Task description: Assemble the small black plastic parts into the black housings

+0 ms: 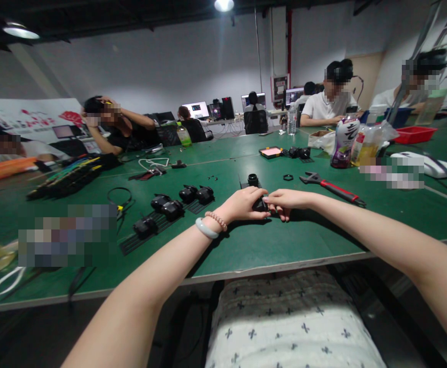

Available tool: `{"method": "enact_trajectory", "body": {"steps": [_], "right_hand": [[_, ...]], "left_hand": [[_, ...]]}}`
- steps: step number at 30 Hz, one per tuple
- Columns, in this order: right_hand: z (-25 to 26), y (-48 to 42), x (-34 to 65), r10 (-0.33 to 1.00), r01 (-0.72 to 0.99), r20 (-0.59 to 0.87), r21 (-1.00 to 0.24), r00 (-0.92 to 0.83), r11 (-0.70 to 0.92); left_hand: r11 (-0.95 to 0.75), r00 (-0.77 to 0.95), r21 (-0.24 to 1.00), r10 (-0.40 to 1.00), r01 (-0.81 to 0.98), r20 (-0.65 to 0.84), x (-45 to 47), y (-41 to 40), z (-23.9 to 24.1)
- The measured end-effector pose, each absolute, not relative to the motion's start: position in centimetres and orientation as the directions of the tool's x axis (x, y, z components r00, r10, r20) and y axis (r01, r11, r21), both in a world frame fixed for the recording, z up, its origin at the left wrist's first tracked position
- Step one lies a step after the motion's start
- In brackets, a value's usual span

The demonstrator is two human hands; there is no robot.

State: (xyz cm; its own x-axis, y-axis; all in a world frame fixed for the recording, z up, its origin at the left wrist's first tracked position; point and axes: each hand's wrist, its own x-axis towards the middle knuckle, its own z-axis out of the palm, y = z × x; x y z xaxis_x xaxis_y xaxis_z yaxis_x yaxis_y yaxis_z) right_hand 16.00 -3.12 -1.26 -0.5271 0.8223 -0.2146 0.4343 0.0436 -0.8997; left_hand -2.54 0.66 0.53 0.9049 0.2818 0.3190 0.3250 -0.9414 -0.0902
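Observation:
Both my hands meet over a small black part (pixel 261 205) lying on the green table (pixel 246 245). My left hand (pixel 242 204), with a pale bangle and a bead bracelet on its wrist, is curled over the part and grips it. My right hand (pixel 285 200) pinches the same part from the right side, fingers pressed together. Just behind it stands a black cylindrical piece (pixel 253 179) on a dark strip. A small black ring (pixel 288 177) lies to the right of that piece.
Several black devices on ribbed strips (pixel 170 209) lie to the left. A red-handled wrench (pixel 333 188) lies at right, near a purple pouch (pixel 344 140) and bags. Cables (pixel 119 197) and tools (pixel 68 176) lie at left. Other people sit around the far table edges.

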Motion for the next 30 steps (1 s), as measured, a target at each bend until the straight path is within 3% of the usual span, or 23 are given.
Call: {"method": "enact_trajectory", "body": {"steps": [10, 22, 27, 30], "right_hand": [[-1.0, -3.2, 15.9, 0.800, 0.363, -0.177, -0.930, -0.573, 0.054], [-1.4, -3.1, 15.7, 0.857, 0.427, -0.179, -0.903, -0.483, 0.053], [-2.1, -2.5, 15.7, 0.947, 0.490, 0.021, -0.852, -0.321, 0.185], [-2.3, -2.2, 15.9, 0.914, 0.435, 0.163, -0.839, -0.372, 0.327]], "left_hand": [[-0.931, 0.882, -0.096, 0.296, 0.353, 0.366, -2.5, 0.8, 0.2], [-0.915, 0.882, -0.188, 0.265, 0.358, 0.389, -2.2, 0.6, 0.2], [-0.919, 0.885, -0.164, 0.278, 0.358, 0.373, -2.2, 0.7, 0.2], [-0.920, 0.882, -0.132, 0.301, 0.368, 0.364, -2.2, 0.6, 0.3]]}}
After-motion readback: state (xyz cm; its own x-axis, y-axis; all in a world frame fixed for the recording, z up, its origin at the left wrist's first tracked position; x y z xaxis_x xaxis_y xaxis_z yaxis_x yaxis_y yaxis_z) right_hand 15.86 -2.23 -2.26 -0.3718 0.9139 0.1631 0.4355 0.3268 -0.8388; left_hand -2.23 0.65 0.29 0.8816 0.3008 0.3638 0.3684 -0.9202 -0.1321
